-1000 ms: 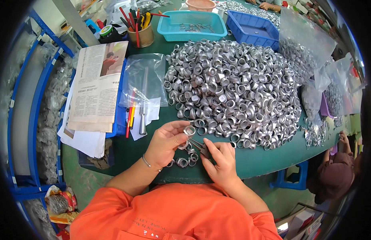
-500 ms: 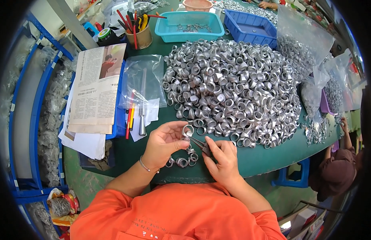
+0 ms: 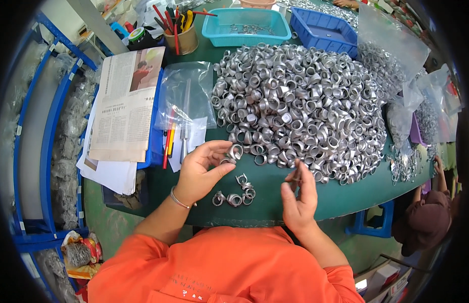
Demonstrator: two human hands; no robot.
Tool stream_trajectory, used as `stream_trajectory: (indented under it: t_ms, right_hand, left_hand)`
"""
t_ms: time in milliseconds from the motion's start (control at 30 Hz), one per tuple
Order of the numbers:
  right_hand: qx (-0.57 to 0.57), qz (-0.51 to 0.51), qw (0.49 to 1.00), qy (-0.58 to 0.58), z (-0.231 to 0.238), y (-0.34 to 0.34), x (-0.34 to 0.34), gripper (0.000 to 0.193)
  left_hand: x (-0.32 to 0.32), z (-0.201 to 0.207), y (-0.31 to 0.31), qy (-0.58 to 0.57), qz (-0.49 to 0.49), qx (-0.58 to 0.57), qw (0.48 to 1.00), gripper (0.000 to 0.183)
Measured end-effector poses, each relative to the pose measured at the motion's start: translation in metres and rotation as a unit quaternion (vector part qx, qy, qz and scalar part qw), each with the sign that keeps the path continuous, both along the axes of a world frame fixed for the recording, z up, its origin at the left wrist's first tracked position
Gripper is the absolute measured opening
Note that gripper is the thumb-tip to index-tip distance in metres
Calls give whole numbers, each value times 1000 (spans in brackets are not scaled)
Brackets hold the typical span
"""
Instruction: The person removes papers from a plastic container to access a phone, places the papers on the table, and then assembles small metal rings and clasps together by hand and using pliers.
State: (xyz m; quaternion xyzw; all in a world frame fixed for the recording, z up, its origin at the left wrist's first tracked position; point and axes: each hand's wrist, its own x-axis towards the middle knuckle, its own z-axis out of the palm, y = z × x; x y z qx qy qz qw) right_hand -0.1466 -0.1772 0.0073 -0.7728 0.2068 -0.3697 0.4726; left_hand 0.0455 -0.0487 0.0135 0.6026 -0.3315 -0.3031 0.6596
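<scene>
A silver-coloured metal ring [image 3: 236, 151] is pinched at the fingertips of my left hand [image 3: 200, 169], over the near edge of the big heap of rings [image 3: 300, 111]. My right hand [image 3: 301, 199] is closed round small pliers [image 3: 296, 175], largely hidden by the fingers and seen nearly end-on. The pliers are apart from the ring. Between and below my hands, a few loose rings [image 3: 235, 200] lie in a curved row on the green tabletop [image 3: 267, 202].
Left of the heap are a clear plastic bag [image 3: 186, 96], pens [image 3: 169, 141] and a newspaper [image 3: 124, 111] on a blue tray. Behind stand a tool cup [image 3: 183, 40], a turquoise basket [image 3: 247, 40] and a blue crate [image 3: 323, 40]. Another person [image 3: 426, 217] sits at right.
My right hand has drawn back to the right with the pliers, away from the ring. My left hand still holds the ring. The whole view has shifted slightly.
</scene>
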Motion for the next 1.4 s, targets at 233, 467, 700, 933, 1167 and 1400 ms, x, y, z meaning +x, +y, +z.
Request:
stream_trajectory:
  t_ms: [233, 467, 700, 933, 1167, 1400]
  right_hand:
    - [95, 14, 995, 1, -21, 1, -22, 52]
    - [136, 41, 990, 12, -29, 5, -33, 59]
    - [-15, 74, 991, 108, -32, 14, -34, 72]
    - [-84, 59, 980, 174, -19, 16, -26, 63]
    - [107, 46, 975, 187, 1, 13, -15, 55]
    - [-280, -4, 905, 319, -2, 8, -11, 52]
  left_hand:
    - [11, 0, 8, -226, -46, 130, 964, 23]
    - [2, -3, 5, -438, 5, 113, 892, 15]
    - [-17, -8, 2, -392, -70, 77, 914, 10]
    - [-12, -6, 6, 343, -26, 41, 938, 14]
    - [-16, -1, 6, 445, -70, -31, 892, 14]
    - [-18, -7, 5, 436, -90, -46, 895, 12]
